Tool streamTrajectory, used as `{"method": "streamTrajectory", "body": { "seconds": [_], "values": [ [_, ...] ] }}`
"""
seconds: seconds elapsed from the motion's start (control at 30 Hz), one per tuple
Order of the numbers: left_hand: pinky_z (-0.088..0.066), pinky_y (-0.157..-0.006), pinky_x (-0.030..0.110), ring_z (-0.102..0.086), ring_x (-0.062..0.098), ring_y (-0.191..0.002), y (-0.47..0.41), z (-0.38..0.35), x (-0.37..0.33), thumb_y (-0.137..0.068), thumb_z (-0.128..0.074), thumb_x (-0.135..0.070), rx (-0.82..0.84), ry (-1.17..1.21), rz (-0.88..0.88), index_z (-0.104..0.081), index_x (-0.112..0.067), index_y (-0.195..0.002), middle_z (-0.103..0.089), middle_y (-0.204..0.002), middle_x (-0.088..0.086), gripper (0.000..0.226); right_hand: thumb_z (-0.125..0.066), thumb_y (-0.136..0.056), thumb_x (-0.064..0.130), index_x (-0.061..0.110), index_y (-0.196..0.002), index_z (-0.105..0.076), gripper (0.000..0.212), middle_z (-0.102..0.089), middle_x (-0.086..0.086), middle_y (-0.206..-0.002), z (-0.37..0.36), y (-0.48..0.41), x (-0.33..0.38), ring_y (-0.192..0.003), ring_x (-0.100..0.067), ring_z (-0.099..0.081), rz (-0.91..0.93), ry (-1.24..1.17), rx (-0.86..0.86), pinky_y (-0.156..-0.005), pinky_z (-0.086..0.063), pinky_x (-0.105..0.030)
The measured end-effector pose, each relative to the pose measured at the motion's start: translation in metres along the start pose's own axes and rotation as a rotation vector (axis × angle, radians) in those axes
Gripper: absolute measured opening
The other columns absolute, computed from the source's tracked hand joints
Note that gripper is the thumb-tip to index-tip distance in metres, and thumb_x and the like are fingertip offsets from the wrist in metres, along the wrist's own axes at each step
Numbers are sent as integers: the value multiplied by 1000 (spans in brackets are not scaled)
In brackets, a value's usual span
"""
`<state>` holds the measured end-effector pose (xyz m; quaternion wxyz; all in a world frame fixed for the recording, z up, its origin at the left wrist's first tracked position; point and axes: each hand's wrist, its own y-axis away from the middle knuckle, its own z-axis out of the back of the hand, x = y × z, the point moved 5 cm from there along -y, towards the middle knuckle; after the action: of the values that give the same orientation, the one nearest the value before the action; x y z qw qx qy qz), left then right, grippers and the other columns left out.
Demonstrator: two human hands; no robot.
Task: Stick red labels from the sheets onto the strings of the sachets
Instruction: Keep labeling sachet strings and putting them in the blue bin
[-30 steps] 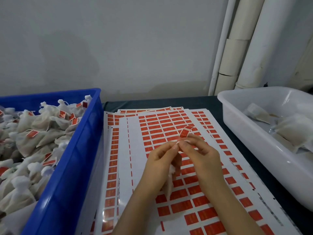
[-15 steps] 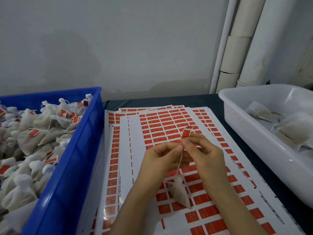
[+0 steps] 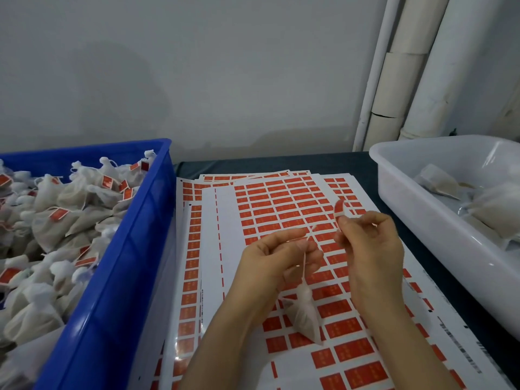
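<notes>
Sachet point(image 3: 305, 313) hangs by its string point(image 3: 304, 263) from the pinched fingers point(image 3: 284, 238) of my left hand point(image 3: 274, 258), over label sheets point(image 3: 253, 209) on the dark worktop point(image 3: 281, 163); right hand point(image 3: 370, 244) pinches a red label point(image 3: 339, 209) nearby; grey wall point(image 3: 197, 80) behind.

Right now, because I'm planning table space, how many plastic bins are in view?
2. The blue crate sits at the left, heaped with sachets; the white tub sits at the right, holding a few. More could lie outside the frame.
</notes>
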<state>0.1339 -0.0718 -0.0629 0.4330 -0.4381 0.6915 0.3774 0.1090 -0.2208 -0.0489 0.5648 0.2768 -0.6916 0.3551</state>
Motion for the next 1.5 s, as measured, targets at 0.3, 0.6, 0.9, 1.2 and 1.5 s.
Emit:
{"method": "streamTrajectory", "body": {
  "seconds": [0.3,0.6,0.9,1.2,1.5],
  "values": [
    [-57,-64,26,-72,25,-82,-1,3,0,-86,-63,-11,-26,77,7,-77,-16,-81,-74,-89,12,16,-61,-67,40,35,-85,-67,19,-70,9,-94,-9,3,2,-90,-19,-67,-54,-182,205,-87,-53,-42],
    [-57,-66,25,-72,23,-83,0,1,-1,-87,-61,-10,18,131,0,-77,-14,-88,-74,-91,12,16,-55,-75,34,40,-93,-70,24,-67,11,-104,-18,11,7,-95,-12,-65,13,-205,406,-84,-54,-31],
    [-58,-69,32,-72,22,-84,-4,3,1,-86,-63,-20,-9,161,16,-75,-10,-86,-74,-91,10,15,-55,-64,55,56,-81,-62,19,-64,32,-88,-20,16,11,-89,11,-60,107,71,349,-64,-44,-1],
    [-56,-67,27,-71,20,-83,-4,5,5,-85,-61,-22,-23,135,39,-73,-14,-97,-73,-95,8,19,-56,-65,51,38,-82,-61,22,-62,36,-83,-22,18,10,-87,14,-57,151,192,346,-59,-40,3],
    [-56,-65,27,-70,15,-74,-4,4,6,-87,-59,-20,5,75,16,-71,-11,-99,-72,-83,3,19,-58,-63,50,37,-83,-61,24,-61,37,-81,-23,18,8,-83,17,-57,132,180,345,-57,-40,3]
  ]
}}
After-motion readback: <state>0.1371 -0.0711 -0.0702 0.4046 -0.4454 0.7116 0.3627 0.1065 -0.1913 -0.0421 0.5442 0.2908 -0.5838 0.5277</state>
